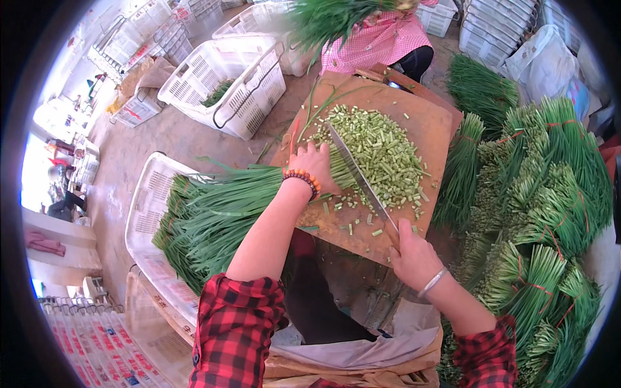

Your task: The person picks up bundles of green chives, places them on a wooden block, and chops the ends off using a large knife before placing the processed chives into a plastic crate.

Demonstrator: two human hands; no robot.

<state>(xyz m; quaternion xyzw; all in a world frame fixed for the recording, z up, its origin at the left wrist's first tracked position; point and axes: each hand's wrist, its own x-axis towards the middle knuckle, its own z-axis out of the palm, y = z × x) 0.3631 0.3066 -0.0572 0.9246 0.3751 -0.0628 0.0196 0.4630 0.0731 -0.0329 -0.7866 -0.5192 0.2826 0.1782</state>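
My left hand (314, 166) presses a bundle of long green stalks, seemingly garlic chives (242, 189), onto a wooden cutting board (339, 240). The pale stalk ends point right, while the leaves trail left over a crate. In my right hand (418, 257) is the wooden handle of a large knife (359, 172). Its blade lies across the cut end of the bundle, pointing away from me. A heap of short chopped stalk pieces (383, 150) spreads over the board right of the blade. A red tie (294, 136) lies near my left fingers.
Tied green bundles (538, 208) pile up on the right. A white plastic crate (150, 203) holding more bundles stands at left; another crate (247, 97) sits beyond it with a few greens inside. Across the board, a person in a pink checked garment (376, 41) is beside raised greens (335, 19).
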